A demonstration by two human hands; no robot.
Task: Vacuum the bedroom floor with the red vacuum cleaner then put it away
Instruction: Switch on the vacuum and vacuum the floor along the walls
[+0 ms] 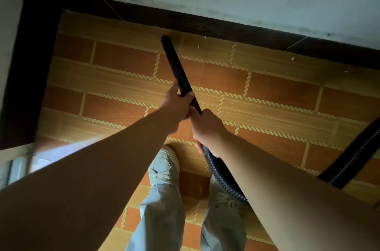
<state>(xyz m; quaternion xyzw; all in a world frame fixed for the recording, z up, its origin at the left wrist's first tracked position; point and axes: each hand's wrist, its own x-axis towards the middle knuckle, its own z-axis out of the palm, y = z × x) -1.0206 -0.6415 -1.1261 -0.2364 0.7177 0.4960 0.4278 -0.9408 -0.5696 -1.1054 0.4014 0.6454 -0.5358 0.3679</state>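
At mid-frame, above a wood-grain tile floor (123,59), your left hand (176,104) and right hand (207,129) both wrap the smooth black vacuum tube (178,69), its round tip close to the dark skirting (185,20) at upper centre; the red body is out of view. Ribbed, springy hose (357,153) loops from lower right past your pale shoes (164,166), likely to snag a foot, while pale crumbs (198,46) right of the tip could be missed

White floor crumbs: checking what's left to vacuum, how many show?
4 crumbs: two right of the nozzle tip, two farther right along the dark skirting. Others may be hidden.
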